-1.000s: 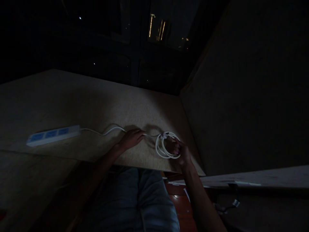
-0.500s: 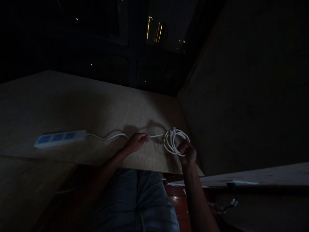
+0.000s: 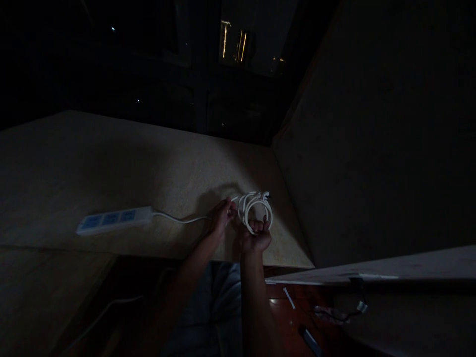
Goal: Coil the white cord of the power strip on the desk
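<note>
A white power strip (image 3: 115, 220) with blue sockets lies on the dim wooden tabletop (image 3: 111, 168). Its white cable (image 3: 178, 218) runs right along the table to my hands. My right hand (image 3: 256, 237) is closed around a coil of the cable (image 3: 256, 206), held upright above the table's near right corner. My left hand (image 3: 222, 218) pinches the cable just left of the coil, close beside my right hand.
A tall board (image 3: 372, 134) stands along the table's right side, and another board edge (image 3: 372, 272) runs at lower right. Dark windows (image 3: 223, 74) with distant lights are behind the table. My lap is below, with small items on the red-brown floor (image 3: 297, 307).
My right hand lifted the coil and brought it left, toward my left hand. The power strip slid right along the table as the cable was drawn in.
</note>
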Demonstrator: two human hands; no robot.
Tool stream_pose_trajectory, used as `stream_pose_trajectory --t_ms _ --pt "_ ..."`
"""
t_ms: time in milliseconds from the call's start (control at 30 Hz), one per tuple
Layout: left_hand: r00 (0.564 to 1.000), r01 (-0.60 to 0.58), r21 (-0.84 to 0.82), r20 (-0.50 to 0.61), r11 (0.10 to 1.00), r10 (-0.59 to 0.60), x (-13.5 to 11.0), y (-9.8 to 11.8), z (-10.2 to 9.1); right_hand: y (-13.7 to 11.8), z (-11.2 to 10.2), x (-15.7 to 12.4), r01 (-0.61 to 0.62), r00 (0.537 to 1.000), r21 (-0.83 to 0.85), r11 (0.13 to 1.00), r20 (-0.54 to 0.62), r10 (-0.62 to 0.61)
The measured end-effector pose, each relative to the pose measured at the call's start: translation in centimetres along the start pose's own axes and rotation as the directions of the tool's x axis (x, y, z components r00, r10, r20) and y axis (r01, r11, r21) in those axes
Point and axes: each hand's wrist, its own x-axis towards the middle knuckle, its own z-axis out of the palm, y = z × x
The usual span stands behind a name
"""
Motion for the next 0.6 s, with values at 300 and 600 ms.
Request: stream_pose_trajectory --t_ms 300,600 --pt "0.999 -0.014 -0.053 0.048 0.998 0.017 -0.8 0.4 0.7 6.8 0.5 -0.5 0.062 0.997 -0.122 0.991 0.059 -0.056" --pt "0.995 -0.095 0.029 0.011 0.995 0.095 0.0 0.6 -0.5 6.2 0.5 -4.2 0.118 0.987 -0.243 0.963 0.136 -0.087"
